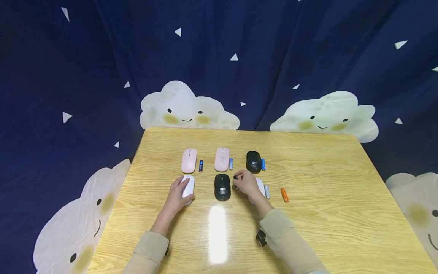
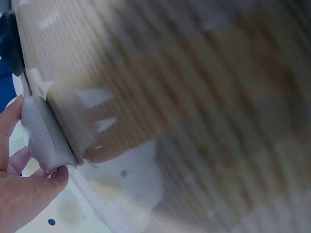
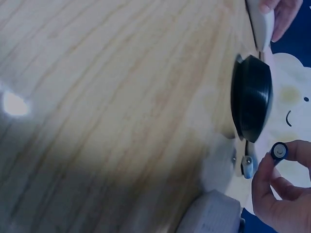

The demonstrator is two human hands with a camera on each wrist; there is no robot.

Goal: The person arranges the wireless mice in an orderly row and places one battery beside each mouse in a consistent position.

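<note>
My left hand (image 1: 175,195) grips a white computer mouse (image 1: 189,187) lying on the table, thumb on one side and fingers on the other. In the left wrist view, its fingertips touch the edges of the mouse (image 2: 41,128). My right hand (image 1: 248,184) pinches a small dark battery (image 1: 235,182) between thumb and finger, and the right wrist view shows the round end of this battery (image 3: 279,151). A black mouse (image 1: 222,186) lies between the two hands. Below the right hand is another white mouse (image 1: 261,185), partly hidden by it.
Behind lie two pink mice (image 1: 189,160) and a black mouse (image 1: 253,161), with a dark blue battery (image 1: 200,166), a light blue battery (image 1: 230,164) and a blue battery (image 1: 263,164) beside them. A pale battery (image 1: 267,191) and an orange battery (image 1: 284,195) lie at right.
</note>
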